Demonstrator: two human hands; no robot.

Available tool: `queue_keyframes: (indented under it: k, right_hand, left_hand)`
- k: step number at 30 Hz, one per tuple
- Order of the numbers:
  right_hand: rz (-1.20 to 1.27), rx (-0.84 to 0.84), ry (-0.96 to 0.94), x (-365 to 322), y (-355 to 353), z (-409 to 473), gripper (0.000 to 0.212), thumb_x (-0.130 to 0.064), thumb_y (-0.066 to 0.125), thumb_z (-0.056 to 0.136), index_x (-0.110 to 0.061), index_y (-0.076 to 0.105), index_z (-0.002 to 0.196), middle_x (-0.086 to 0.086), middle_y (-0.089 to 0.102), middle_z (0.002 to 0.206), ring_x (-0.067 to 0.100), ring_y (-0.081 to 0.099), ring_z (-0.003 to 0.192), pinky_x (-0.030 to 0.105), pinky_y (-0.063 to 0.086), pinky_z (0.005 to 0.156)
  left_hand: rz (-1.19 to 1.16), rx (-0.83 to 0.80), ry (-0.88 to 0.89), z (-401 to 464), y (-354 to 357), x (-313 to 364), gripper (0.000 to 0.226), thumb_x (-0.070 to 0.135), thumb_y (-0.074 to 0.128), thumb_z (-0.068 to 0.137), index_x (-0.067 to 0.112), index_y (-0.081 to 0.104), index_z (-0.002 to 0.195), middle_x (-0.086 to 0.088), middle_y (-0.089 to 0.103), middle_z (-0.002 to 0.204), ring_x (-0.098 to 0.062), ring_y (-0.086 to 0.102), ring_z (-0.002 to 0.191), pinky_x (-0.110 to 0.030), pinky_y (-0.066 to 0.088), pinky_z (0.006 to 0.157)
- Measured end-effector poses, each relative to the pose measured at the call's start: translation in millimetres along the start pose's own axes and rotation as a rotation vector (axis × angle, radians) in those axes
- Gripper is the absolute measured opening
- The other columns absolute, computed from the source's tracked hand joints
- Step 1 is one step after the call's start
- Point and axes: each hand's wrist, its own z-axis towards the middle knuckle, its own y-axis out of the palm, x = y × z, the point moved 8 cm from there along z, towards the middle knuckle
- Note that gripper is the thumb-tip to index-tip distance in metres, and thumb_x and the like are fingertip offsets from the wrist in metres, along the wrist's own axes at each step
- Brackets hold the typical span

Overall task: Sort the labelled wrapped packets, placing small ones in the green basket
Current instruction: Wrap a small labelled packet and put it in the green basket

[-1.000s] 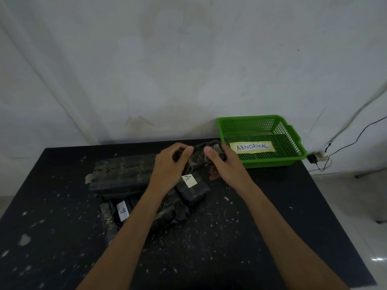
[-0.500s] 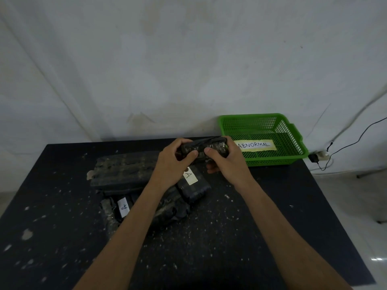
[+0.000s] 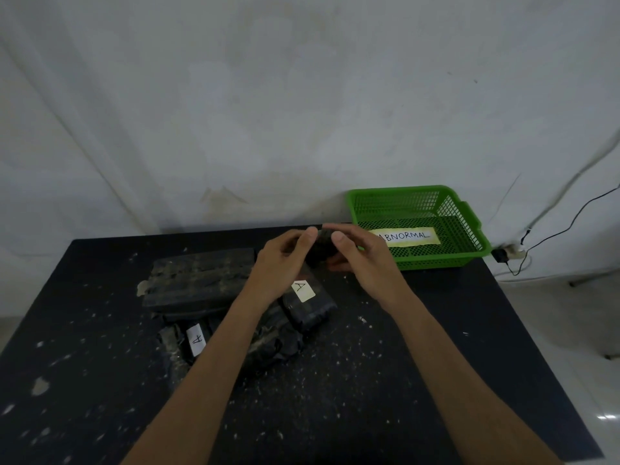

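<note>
Head view: two hands hold one small dark packet (image 3: 321, 248) up over the back edge of the desk (image 3: 436, 330).

The left hand (image 3: 285, 263) and right hand (image 3: 360, 260) pinch it between them, thumbs on top. Half a second ago it lay long from side to side; now it looks turned end-on, short and bunched. The green basket (image 3: 469, 229) sits at the desk's back right corner, just beside the right hand.

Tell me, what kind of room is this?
Probably a plain workroom set up for sorting: a speckled black table against a bare stained wall, a green basket labelled ABNORMAL, and dark wrapped packets marked A.
</note>
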Motion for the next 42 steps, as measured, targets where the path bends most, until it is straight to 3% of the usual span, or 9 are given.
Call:
queue_keyframes:
  k: [3, 16, 19, 23, 27, 31, 33, 36, 42]
  right_hand:
    - [-0.008, 0.004, -0.015, -1, 2, 0, 0.016, -0.016, 0.062, 0.101, -0.013, 0.072, 0.113, -0.007, 0.073, 0.102, 0.015, 0.073, 0.1, 0.039, 0.064, 0.081]
    - [-0.107, 0.106, -0.131, -2, -4, 1, 0.006, -0.012, 0.069, 0.093, -0.016, 0.07, 0.098, -0.01, 0.069, 0.093, 0.022, 0.07, 0.093, 0.053, 0.062, 0.078]
    - [-0.053, 0.129, -0.14, -2, -7, 1, 0.006, -0.01, 0.067, 0.093, -0.009, 0.069, 0.099, -0.002, 0.069, 0.1, 0.018, 0.068, 0.098, 0.046, 0.062, 0.083]
    - [-0.037, 0.122, -0.164, -11, -7, -1, 0.004, -0.006, 0.069, 0.094, -0.006, 0.066, 0.093, 0.007, 0.067, 0.11, 0.002, 0.066, 0.097, 0.022, 0.055, 0.078]
    - [-0.056, 0.051, -0.1, -9, -4, -1, 0.031, -0.001, 0.074, 0.089, -0.017, 0.061, 0.112, 0.0, 0.06, 0.122, 0.009, 0.068, 0.101, 0.02, 0.055, 0.081]
    - [-0.059, -0.085, -0.026, -1, 4, -2, 0.076, -0.002, 0.071, 0.092, -0.039, 0.035, 0.147, -0.013, 0.056, 0.131, 0.005, 0.067, 0.108, 0.018, 0.055, 0.085]
    - [-0.118, -0.058, -0.029, 0, 3, 0, 0.067, -0.011, 0.069, 0.096, -0.033, 0.038, 0.151, -0.014, 0.061, 0.125, 0.001, 0.066, 0.108, 0.019, 0.055, 0.087]
    - [-0.229, 0.046, -0.088, -7, -5, 5, 0.033, -0.025, 0.064, 0.1, -0.028, 0.058, 0.132, -0.009, 0.069, 0.112, -0.003, 0.064, 0.099, 0.018, 0.052, 0.083]
    - [-0.293, 0.01, -0.078, -7, -6, 7, 0.029, -0.024, 0.068, 0.097, -0.023, 0.063, 0.126, -0.01, 0.068, 0.114, -0.004, 0.061, 0.096, 0.009, 0.047, 0.079]
  left_hand:
    - [0.053, 0.056, 0.071, 0, -2, 10, 0.023, 0.044, 0.057, 0.098, 0.03, 0.072, 0.108, 0.012, 0.072, 0.104, -0.001, 0.066, 0.1, -0.014, 0.052, 0.082]
    - [0.096, 0.143, 0.195, -6, -8, 23, 0.03, 0.028, 0.066, 0.095, 0.014, 0.072, 0.122, 0.001, 0.074, 0.113, -0.001, 0.068, 0.101, -0.017, 0.054, 0.092]
    - [0.029, 0.176, 0.172, -5, -10, 20, 0.026, 0.028, 0.063, 0.098, 0.017, 0.073, 0.118, 0.001, 0.073, 0.111, -0.005, 0.068, 0.102, -0.028, 0.057, 0.092]
    - [-0.061, 0.206, 0.063, 1, -13, 13, 0.029, 0.029, 0.062, 0.098, 0.018, 0.067, 0.124, 0.006, 0.067, 0.116, -0.005, 0.065, 0.105, -0.035, 0.056, 0.097]
    - [-0.128, 0.123, -0.013, 4, -10, 10, 0.036, 0.027, 0.063, 0.097, 0.021, 0.061, 0.133, 0.009, 0.068, 0.117, 0.001, 0.066, 0.103, -0.026, 0.056, 0.094]
    - [-0.107, 0.072, 0.01, 4, -9, 13, 0.037, 0.02, 0.063, 0.097, 0.025, 0.059, 0.133, 0.014, 0.068, 0.113, 0.0, 0.066, 0.106, -0.022, 0.055, 0.088]
    - [-0.092, 0.037, 0.025, 3, -7, 16, 0.039, 0.016, 0.064, 0.097, 0.024, 0.057, 0.134, 0.011, 0.068, 0.114, 0.002, 0.066, 0.101, -0.021, 0.055, 0.088]
    - [-0.109, -0.018, 0.046, 0, 0, 20, 0.037, 0.009, 0.065, 0.095, 0.022, 0.056, 0.128, 0.004, 0.069, 0.112, 0.002, 0.069, 0.093, -0.015, 0.054, 0.079]
    - [-0.221, -0.024, -0.061, -2, 8, 14, 0.033, 0.051, 0.049, 0.101, 0.032, 0.065, 0.122, 0.004, 0.07, 0.118, -0.019, 0.067, 0.112, -0.049, 0.059, 0.09]
